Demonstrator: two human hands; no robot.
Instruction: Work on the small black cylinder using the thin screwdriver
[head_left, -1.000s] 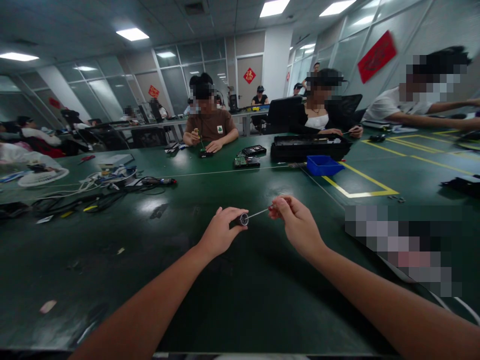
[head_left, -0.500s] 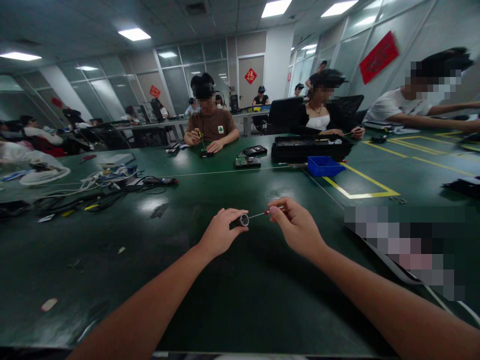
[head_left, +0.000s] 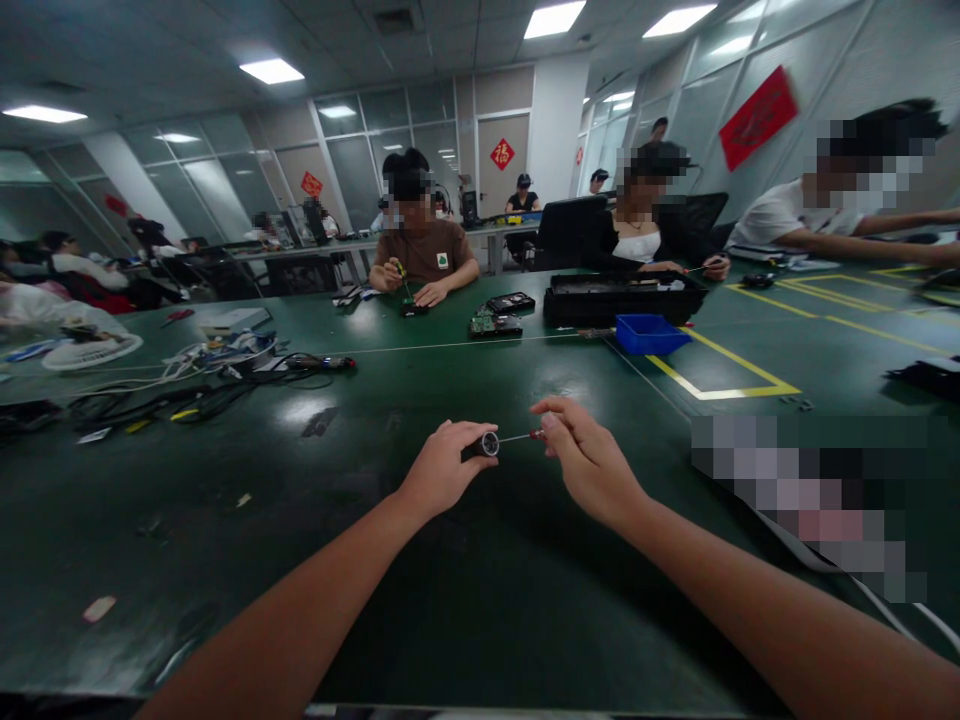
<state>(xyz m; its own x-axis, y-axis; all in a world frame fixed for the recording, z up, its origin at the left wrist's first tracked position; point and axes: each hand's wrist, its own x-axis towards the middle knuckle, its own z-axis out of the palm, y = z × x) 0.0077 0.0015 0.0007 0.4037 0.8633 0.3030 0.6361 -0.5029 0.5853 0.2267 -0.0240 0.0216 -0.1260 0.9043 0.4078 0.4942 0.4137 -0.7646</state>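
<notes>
Between the fingers and thumb of my left hand is a small dark cylindrical part with a silvery ring at its end, facing me. My right hand is closed on a thin screwdriver with a red collar, its handle mostly hidden by the fingers. The metal shaft points left and meets the right side of the cylindrical part; whether the tip sits in a screw is too small to tell. Both hands are above the green table.
Cables lie in a heap at left. Further back are opened hard drives, a blue bin and a long black tray. A blurred-out flat object lies at right. Co-workers sit across the table, one holding a screwdriver.
My right hand's fingers have shifted on the screwdriver, the index finger now more extended. The left hand and the cylindrical part stay almost in place.
</notes>
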